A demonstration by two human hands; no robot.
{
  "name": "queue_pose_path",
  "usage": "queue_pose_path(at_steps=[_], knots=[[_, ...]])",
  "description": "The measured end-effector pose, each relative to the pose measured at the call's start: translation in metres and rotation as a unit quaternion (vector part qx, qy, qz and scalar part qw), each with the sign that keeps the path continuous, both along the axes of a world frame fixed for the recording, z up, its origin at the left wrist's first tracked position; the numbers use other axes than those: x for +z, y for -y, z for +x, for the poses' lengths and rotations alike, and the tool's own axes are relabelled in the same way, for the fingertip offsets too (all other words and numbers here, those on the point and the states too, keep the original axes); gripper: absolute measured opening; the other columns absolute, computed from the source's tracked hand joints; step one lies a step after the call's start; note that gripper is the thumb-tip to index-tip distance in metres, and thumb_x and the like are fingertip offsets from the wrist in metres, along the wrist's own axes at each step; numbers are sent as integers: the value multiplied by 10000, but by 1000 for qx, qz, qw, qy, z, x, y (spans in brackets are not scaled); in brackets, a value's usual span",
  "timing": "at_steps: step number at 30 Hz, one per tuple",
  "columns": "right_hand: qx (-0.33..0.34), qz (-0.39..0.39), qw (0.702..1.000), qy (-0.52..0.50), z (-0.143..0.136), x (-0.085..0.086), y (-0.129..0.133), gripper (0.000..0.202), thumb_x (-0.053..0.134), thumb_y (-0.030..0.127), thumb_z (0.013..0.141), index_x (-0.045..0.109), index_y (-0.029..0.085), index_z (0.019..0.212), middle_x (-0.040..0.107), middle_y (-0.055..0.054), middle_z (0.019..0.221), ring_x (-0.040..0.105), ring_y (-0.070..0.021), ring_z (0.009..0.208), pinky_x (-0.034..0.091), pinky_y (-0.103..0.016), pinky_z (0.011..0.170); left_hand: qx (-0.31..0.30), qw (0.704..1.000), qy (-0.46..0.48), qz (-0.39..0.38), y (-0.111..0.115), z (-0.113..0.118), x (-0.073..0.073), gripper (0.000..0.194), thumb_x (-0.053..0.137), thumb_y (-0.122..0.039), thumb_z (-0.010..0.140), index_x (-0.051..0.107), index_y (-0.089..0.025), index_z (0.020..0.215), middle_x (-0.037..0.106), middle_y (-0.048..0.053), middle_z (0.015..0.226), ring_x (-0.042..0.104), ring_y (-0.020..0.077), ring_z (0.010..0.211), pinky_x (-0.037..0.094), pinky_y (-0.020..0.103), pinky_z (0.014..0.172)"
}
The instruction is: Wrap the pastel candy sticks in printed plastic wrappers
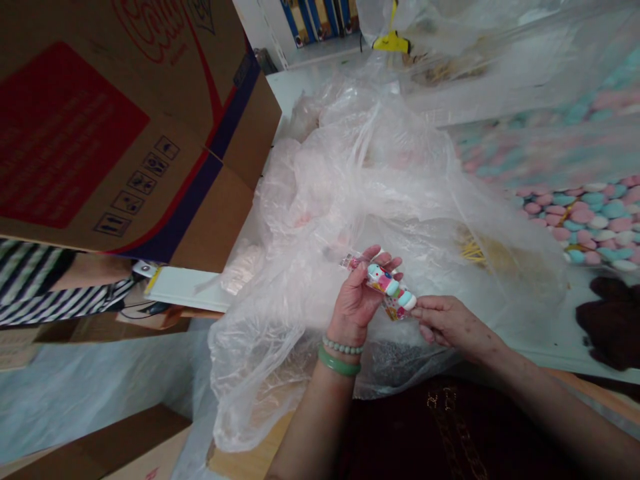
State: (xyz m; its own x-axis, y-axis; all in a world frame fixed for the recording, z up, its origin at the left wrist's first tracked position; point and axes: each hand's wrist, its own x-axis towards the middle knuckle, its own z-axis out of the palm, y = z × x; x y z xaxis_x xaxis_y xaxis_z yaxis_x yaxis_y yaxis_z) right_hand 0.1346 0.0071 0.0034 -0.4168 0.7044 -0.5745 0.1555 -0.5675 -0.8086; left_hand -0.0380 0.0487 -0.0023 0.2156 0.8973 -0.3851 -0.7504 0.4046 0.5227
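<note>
A small clear packet with pastel candies in pink, blue and white lies across the palm of my left hand, its thumb resting over the packet's upper end. My left wrist carries a beaded bracelet and a green bangle. At the packet's lower right end, the fingers of my right hand pinch its tip beside a white candy. Beneath both hands spreads a crumpled translucent plastic bag.
A large cardboard box stands at the upper left. Pink, blue and white candies fill the right side. A dark brown object sits at the right edge. Part of another person in striped clothing shows at the left.
</note>
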Motion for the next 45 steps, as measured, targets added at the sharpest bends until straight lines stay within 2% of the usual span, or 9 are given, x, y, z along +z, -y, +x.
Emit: queue_pose_path(at_steps=[7, 13, 16, 26, 30, 33, 36, 42, 45], knots=[[-12, -138, 980, -144, 5, -8, -1, 259, 621, 377, 775, 621, 125, 834, 480, 64, 417, 205, -18, 284, 81, -183, 312, 11, 999, 10, -36, 4, 21, -3, 294, 725, -416, 706, 557, -178, 671, 550, -20, 688, 631, 173, 785, 465, 406, 898], [5, -328, 861, -390, 8, -28, 0, 125, 537, 250, 831, 589, 145, 874, 361, 123, 372, 50, -16, 271, 97, -122, 261, -6, 995, 69, -77, 6, 29, -5, 341, 716, -476, 697, 540, -184, 679, 501, -34, 592, 606, 160, 702, 483, 377, 832], [-9, -336, 863, -378, 12, -32, 0, 122, 526, 220, 838, 599, 133, 882, 382, 114, 391, 64, -11, 275, 100, -110, 260, -25, 994, 63, -85, 4, 21, -7, 328, 733, -444, 687, 548, -173, 686, 540, -19, 617, 619, 179, 717, 493, 366, 781], [-73, -191, 957, -208, -10, -13, -2, 196, 620, 363, 770, 576, 173, 749, 393, 94, 375, 152, -26, 272, 93, -174, 288, -46, 993, 68, -86, 12, 36, -10, 304, 646, -447, 776, 550, -164, 721, 562, -12, 638, 636, 181, 701, 493, 274, 601], [-98, 19, 995, -5, -6, -9, -2, 224, 568, 390, 803, 584, 184, 716, 500, 47, 512, 346, -63, 367, 236, -206, 366, -28, 990, 88, -104, 7, 32, -12, 266, 658, -402, 779, 561, -160, 726, 582, -2, 670, 627, 172, 717, 499, 293, 663], [-102, 257, 943, 185, 2, -11, 3, 142, 560, 316, 812, 638, 203, 778, 620, 2, 705, 555, -132, 640, 388, -249, 599, 11, 990, 75, -121, 4, 29, -14, 257, 656, -397, 783, 565, -162, 728, 587, 1, 690, 627, 175, 746, 496, 324, 724], [-92, 366, 890, 255, 5, -13, 9, 163, 518, 300, 844, 649, 210, 810, 655, -17, 790, 584, -168, 752, 385, -284, 711, 23, 989, 76, -123, 5, 32, -15, 268, 644, -419, 788, 562, -170, 737, 586, -3, 694, 632, 186, 760, 490, 349, 747], [-167, 212, 959, 83, -16, -15, 10, 172, 539, 303, 815, 615, 195, 705, 592, 9, 684, 525, -145, 682, 377, -263, 659, 35, 991, 86, -96, 9, 43, -14, 316, 641, -471, 776, 543, -176, 718, 555, -21, 632, 613, 157, 688, 476, 338, 778], [-243, 99, 964, -34, -31, -13, 9, 173, 604, 306, 743, 594, 176, 629, 500, 35, 577, 431, -107, 571, 331, -236, 553, 37, 993, 81, -79, 11, 47, -13, 343, 629, -499, 775, 536, -177, 701, 534, -28, 603, 598, 147, 661, 479, 343, 788]])
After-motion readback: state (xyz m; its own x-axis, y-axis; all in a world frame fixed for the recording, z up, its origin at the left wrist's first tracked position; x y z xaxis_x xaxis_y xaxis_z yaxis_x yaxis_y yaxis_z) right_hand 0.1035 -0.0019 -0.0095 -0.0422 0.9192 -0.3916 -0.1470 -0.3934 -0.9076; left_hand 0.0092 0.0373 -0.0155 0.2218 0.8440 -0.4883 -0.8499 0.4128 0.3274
